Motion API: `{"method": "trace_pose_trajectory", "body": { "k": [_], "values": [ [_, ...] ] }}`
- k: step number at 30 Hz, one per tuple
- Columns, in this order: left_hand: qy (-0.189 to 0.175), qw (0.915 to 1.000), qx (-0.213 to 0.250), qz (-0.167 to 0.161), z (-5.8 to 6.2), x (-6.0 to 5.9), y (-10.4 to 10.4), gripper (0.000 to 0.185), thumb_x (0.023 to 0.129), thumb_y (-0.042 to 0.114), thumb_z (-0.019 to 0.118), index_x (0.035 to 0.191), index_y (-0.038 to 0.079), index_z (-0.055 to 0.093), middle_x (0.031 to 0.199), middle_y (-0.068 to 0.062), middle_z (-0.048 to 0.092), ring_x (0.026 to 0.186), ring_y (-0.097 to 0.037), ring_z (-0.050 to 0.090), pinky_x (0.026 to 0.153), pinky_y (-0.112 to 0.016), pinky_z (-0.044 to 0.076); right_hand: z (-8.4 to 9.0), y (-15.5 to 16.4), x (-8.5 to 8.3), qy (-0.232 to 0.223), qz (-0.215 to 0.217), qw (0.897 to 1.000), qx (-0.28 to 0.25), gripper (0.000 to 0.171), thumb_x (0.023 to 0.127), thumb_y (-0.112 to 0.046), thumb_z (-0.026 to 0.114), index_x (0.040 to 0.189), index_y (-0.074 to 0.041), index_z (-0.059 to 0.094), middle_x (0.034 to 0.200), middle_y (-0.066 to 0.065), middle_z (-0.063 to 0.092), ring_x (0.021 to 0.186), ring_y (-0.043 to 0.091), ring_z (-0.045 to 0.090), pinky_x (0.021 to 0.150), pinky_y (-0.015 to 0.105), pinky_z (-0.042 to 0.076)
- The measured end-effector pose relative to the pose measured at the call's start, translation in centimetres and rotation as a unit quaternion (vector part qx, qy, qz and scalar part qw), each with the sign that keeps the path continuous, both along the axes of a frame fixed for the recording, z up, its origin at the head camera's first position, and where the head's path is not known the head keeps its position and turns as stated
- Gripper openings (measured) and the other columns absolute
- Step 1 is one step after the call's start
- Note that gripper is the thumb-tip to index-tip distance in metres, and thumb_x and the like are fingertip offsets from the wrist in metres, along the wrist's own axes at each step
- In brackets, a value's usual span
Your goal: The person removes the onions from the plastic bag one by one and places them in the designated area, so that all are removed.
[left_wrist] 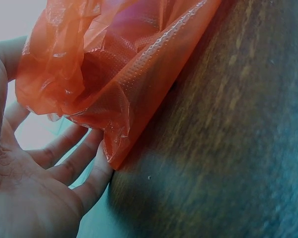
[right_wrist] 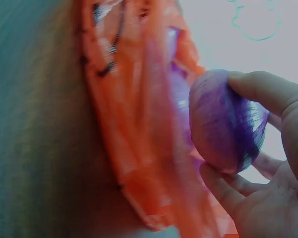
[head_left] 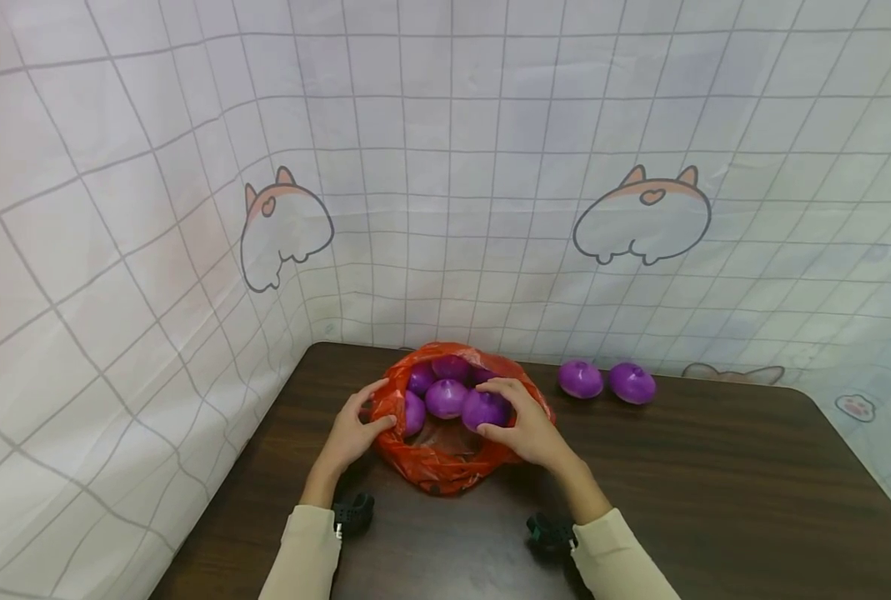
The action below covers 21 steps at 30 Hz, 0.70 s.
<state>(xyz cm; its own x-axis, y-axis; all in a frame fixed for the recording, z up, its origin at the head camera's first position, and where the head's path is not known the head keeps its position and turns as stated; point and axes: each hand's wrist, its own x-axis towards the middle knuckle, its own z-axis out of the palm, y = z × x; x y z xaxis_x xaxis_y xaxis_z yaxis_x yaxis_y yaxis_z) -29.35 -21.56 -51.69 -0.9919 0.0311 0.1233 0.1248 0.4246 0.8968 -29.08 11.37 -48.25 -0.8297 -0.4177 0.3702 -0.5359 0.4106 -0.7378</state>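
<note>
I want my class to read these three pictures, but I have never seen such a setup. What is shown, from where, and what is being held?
There is no machine here: a person works with two bare hands. The wide picture comes from a camera worn on the head, looking down at a dark brown wooden table. The two close-ups come from cameras strapped to each wrist.

On the table lies a crinkly orange-red plastic bag with several round purple onions inside. Two more purple onions sit apart, to the right of the bag, near the checked cloth backdrop.

The left hand holds the bag's edge. The right hand grips one purple onion at the bag's opening, fingers curled round it.
</note>
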Motion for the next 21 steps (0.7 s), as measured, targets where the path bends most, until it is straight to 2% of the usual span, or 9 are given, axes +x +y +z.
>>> {"method": "trace_pose_trajectory", "body": {
  "k": [5, 10, 16, 21],
  "values": [
    [0.000, 1.0000, -0.002, -0.002, -0.1, 0.1, 0.1, 0.063, 0.090, 0.022, 0.078, 0.148, 0.031, 0.054, 0.145, -0.013, 0.051, 0.121, -0.037, 0.051, 0.090, -0.046, 0.050, 1.9, 0.5, 0.7, 0.007, 0.011, 0.999, -0.030, 0.056, 0.088, -0.020, 0.082, 0.139, -0.018, 0.059, 0.148, 0.008, 0.050, 0.135, 0.032, 0.049, 0.105, 0.056, 0.046],
    [-0.004, 1.0000, 0.000, -0.004, -0.1, 0.2, 0.1, 0.063, 0.090, 0.022, 0.078, 0.147, 0.031, 0.054, 0.146, -0.013, 0.050, 0.120, -0.036, 0.051, 0.087, -0.042, 0.050, 3.4, 1.4, 1.4, -0.004, 0.003, 0.999, -0.049, 0.056, 0.089, -0.020, 0.081, 0.140, -0.021, 0.058, 0.150, 0.007, 0.048, 0.136, 0.032, 0.048, 0.105, 0.061, 0.046],
    [0.015, 0.9998, 0.007, -0.014, -0.3, -0.1, -0.1, 0.065, 0.089, 0.021, 0.078, 0.149, 0.026, 0.053, 0.145, -0.016, 0.051, 0.118, -0.036, 0.052, 0.083, -0.039, 0.051, 4.6, 3.0, 1.4, -0.008, -0.015, 0.997, -0.076, 0.056, 0.089, -0.017, 0.080, 0.141, -0.019, 0.058, 0.149, 0.008, 0.048, 0.134, 0.031, 0.050, 0.107, 0.059, 0.044],
    [0.013, 0.9998, 0.007, -0.014, -0.1, -0.2, -0.1, 0.065, 0.090, 0.023, 0.078, 0.149, 0.027, 0.053, 0.146, -0.016, 0.050, 0.117, -0.037, 0.052, 0.084, -0.040, 0.051, 5.0, 4.9, 1.3, -0.023, -0.037, 0.996, -0.083, 0.058, 0.091, -0.016, 0.079, 0.143, -0.017, 0.055, 0.150, 0.011, 0.046, 0.135, 0.035, 0.048, 0.108, 0.060, 0.044]
  ]
}}
